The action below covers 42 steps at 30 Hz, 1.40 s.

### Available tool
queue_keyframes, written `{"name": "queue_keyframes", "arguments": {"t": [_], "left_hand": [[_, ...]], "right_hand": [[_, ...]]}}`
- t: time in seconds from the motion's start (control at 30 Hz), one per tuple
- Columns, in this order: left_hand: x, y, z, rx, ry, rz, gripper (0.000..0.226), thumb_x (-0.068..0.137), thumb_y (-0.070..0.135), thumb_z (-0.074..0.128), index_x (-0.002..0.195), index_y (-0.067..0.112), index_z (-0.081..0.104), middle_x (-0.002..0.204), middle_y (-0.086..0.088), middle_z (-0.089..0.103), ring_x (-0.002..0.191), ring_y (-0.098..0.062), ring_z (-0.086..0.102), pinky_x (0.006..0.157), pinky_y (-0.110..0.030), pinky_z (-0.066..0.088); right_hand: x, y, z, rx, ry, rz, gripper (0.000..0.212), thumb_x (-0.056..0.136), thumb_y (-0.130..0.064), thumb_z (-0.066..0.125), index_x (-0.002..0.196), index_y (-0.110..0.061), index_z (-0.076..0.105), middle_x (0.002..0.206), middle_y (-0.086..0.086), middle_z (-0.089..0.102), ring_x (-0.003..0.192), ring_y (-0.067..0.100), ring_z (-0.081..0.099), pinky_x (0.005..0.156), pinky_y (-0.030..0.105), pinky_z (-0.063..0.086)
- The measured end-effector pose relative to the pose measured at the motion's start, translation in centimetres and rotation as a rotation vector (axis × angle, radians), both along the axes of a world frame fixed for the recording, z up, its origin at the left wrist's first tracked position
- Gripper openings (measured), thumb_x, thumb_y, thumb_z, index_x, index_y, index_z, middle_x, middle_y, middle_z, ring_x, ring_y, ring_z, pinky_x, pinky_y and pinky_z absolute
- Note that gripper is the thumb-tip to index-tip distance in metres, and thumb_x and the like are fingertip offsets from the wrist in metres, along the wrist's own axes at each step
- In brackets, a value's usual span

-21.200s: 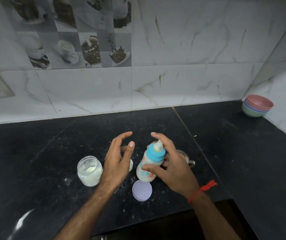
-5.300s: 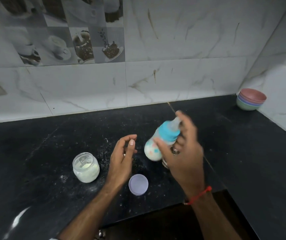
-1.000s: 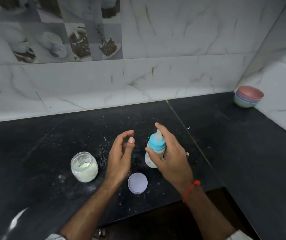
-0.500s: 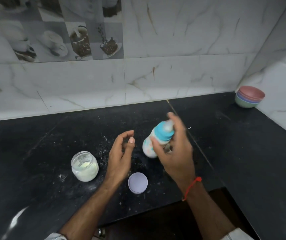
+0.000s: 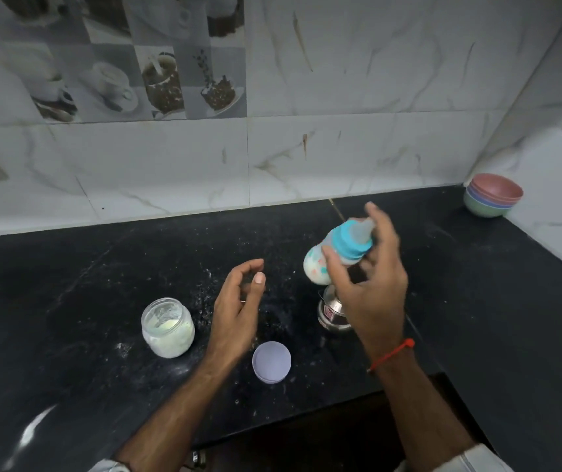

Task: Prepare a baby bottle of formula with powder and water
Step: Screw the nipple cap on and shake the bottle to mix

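Aloft, the baby bottle (image 5: 334, 255) is tilting, teat up-right, in the right hand (image 5: 371, 287)'s grip; left hand (image 5: 235, 311) is hovering loosely curled, empty.

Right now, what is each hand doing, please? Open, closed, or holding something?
Left hand: open, fingers loosely curled, holding nothing.
Right hand: closed around the baby bottle, which is tilted in the air.

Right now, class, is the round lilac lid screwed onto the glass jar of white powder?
No: the round lilac lid lies flat on the black counter, apart from the open glass jar of white powder.
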State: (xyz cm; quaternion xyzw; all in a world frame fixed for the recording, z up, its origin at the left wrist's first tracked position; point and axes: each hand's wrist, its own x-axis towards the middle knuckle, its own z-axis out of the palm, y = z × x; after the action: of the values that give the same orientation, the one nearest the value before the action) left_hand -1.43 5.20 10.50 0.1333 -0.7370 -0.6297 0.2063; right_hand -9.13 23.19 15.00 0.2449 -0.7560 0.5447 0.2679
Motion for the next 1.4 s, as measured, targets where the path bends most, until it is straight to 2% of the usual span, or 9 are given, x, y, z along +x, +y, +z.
{"name": "queue_keyframes", "arguments": {"t": [0.13, 0.3, 0.43, 0.5, 0.6, 0.77, 0.9, 1.07, 1.4], "left_hand": [[0.1, 0.0, 0.0, -0.007, 0.003, -0.012, 0.028, 0.106, 0.044, 0.054, 0.132, 0.038, 0.062, 0.133, 0.016, 0.065, 0.113, -0.019, 0.069, 0.1, -0.049, 0.056], [0.1, -0.3, -0.3, -0.005, 0.006, 0.001, 0.025, 0.108, 0.038, 0.055, 0.131, 0.038, 0.063, 0.133, 0.016, 0.066, 0.112, -0.017, 0.07, 0.098, -0.046, 0.058], [0.0, 0.0, 0.0, -0.005, 0.029, -0.027, 0.029, 0.104, 0.044, 0.054, 0.131, 0.039, 0.063, 0.132, 0.018, 0.066, 0.112, -0.016, 0.07, 0.099, -0.039, 0.057], [0.0, 0.0, 0.1, -0.014, 0.034, -0.031, 0.03, 0.103, 0.046, 0.053, 0.13, 0.039, 0.064, 0.132, 0.019, 0.066, 0.112, -0.015, 0.07, 0.097, -0.037, 0.057], [0.0, -0.1, -0.1, -0.014, 0.008, -0.033, 0.025, 0.109, 0.038, 0.05, 0.128, 0.035, 0.066, 0.132, 0.015, 0.067, 0.11, -0.009, 0.07, 0.094, -0.038, 0.057], [0.3, 0.5, -0.1, -0.033, -0.012, -0.167, 0.034, 0.105, 0.048, 0.043, 0.124, 0.035, 0.069, 0.12, 0.013, 0.074, 0.107, -0.01, 0.071, 0.085, -0.031, 0.054], [0.3, 0.9, 0.2, 0.009, -0.002, -0.267, 0.036, 0.106, 0.047, 0.041, 0.13, 0.033, 0.065, 0.119, 0.008, 0.074, 0.106, -0.015, 0.071, 0.085, -0.04, 0.059], [0.4, 1.0, 0.7, 0.088, 0.039, -0.319, 0.037, 0.105, 0.04, 0.052, 0.138, 0.025, 0.06, 0.13, 0.003, 0.072, 0.116, -0.021, 0.07, 0.092, -0.043, 0.061], [0.7, 0.8, 0.7, 0.073, 0.068, -0.311, 0.041, 0.103, 0.029, 0.055, 0.143, 0.02, 0.055, 0.138, 0.005, 0.067, 0.126, -0.017, 0.065, 0.102, -0.039, 0.057]], "right_hand": [[0.7, -0.4, -0.4, 0.221, -0.103, 0.062, 0.074, 0.092, -0.021, 0.079, 0.156, -0.023, 0.041, 0.144, -0.012, 0.049, 0.131, -0.012, 0.047, 0.111, 0.039, 0.048], [0.3, -0.4, 0.3, -0.114, 0.08, 0.019, 0.076, 0.093, -0.026, 0.08, 0.157, -0.028, 0.039, 0.151, -0.008, 0.053, 0.133, 0.019, 0.061, 0.104, 0.033, 0.056], [0.3, -0.8, -2.6, 0.31, -0.195, 0.109, 0.072, 0.092, -0.021, 0.079, 0.155, -0.023, 0.044, 0.147, -0.004, 0.055, 0.132, 0.006, 0.055, 0.113, 0.041, 0.048], [0.2, -0.4, -3.1, 0.15, -0.344, 0.145, 0.071, 0.091, -0.017, 0.08, 0.152, -0.028, 0.047, 0.144, 0.001, 0.06, 0.129, 0.015, 0.062, 0.109, 0.045, 0.053], [0.2, -0.4, -1.9, -0.143, -0.473, 0.23, 0.072, 0.09, -0.009, 0.08, 0.146, -0.042, 0.048, 0.128, -0.009, 0.067, 0.114, 0.012, 0.073, 0.095, 0.031, 0.062], [0.4, -0.7, 0.0, -0.287, -0.554, 0.333, 0.07, 0.092, -0.007, 0.077, 0.15, -0.031, 0.047, 0.127, 0.003, 0.07, 0.112, 0.019, 0.074, 0.089, 0.028, 0.062], [0.8, -0.7, 1.0, -0.347, -0.564, 0.417, 0.069, 0.093, -0.001, 0.072, 0.151, -0.025, 0.045, 0.129, 0.013, 0.07, 0.113, 0.022, 0.073, 0.086, 0.027, 0.06], [0.9, -0.1, 1.3, -0.422, -0.601, 0.531, 0.071, 0.095, -0.004, 0.067, 0.156, -0.024, 0.038, 0.136, 0.017, 0.066, 0.131, 0.041, 0.061, 0.108, 0.051, 0.053], [1.1, -0.4, 0.9, -0.409, -0.613, 0.555, 0.07, 0.096, -0.002, 0.061, 0.158, -0.022, 0.035, 0.137, 0.018, 0.064, 0.135, 0.037, 0.058, 0.114, 0.051, 0.048]]}}
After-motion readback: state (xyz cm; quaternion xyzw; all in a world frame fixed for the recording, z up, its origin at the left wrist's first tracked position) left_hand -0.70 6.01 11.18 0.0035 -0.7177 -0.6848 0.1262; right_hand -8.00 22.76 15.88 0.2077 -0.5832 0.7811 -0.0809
